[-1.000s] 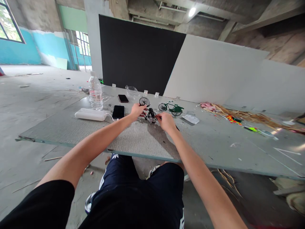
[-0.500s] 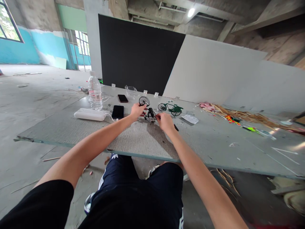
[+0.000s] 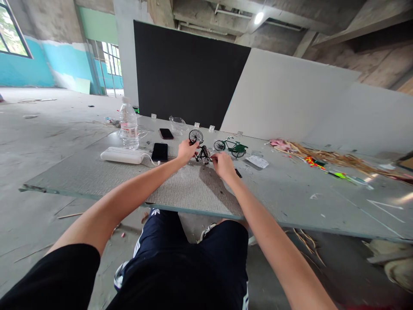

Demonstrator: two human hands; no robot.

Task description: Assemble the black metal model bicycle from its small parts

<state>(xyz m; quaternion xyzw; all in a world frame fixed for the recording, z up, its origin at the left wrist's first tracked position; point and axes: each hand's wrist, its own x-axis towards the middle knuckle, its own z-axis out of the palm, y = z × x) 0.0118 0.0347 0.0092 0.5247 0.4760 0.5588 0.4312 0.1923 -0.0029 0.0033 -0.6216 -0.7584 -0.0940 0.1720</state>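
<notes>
A small black model bicycle [image 3: 204, 153] is held tilted above the grey board, one wheel up at its far end and the other low and nearer me. My left hand [image 3: 187, 150] grips its frame near the upper wheel. At the lower wheel, the fingers of my right hand [image 3: 223, 164] are pinched together; what they hold, if anything, is too small to tell. Just right of it a green model bicycle [image 3: 231, 147] stands on the table, with a white paper slip [image 3: 257, 161] beside it. A small black piece [image 3: 238, 173] lies by my right wrist.
Two phones [image 3: 160, 152], a white power strip [image 3: 121, 155] and a plastic bottle [image 3: 128, 127] are on the left. Clear plastic packaging [image 3: 178, 124] lies behind. Straw-like strips [image 3: 338, 158] and colourful floats [image 3: 314, 162] lie right. The table's front edge [image 3: 200, 212] is above my knees.
The black bicycle has tilted very slightly between my hands. Both hands keep nearly the same place and grip.
</notes>
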